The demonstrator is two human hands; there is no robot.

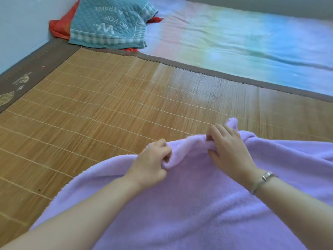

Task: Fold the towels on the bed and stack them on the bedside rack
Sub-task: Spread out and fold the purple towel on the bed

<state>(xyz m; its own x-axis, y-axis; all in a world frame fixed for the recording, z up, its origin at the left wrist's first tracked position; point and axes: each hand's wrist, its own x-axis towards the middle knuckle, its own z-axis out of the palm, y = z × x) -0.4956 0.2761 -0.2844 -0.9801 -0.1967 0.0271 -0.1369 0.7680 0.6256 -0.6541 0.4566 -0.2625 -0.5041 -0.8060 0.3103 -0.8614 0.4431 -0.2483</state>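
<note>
A large lilac fleece towel point(207, 204) lies spread and rumpled over the near part of the bamboo mat point(108, 105) on the bed. My left hand point(151, 163) pinches a bunched fold of its far edge. A little to the right, my right hand point(228, 147), with a silver bracelet on the wrist, grips the same bunched edge with curled fingers. A loose corner of the towel sticks up just beyond the right hand. The bedside rack is out of sight.
At the far left corner against the wall lies a teal quilted cloth point(110, 22) with white lettering, on top of a red cloth point(59, 27). A pastel rainbow sheet point(252, 42) covers the far side of the bed beyond the mat's brown border point(216, 70).
</note>
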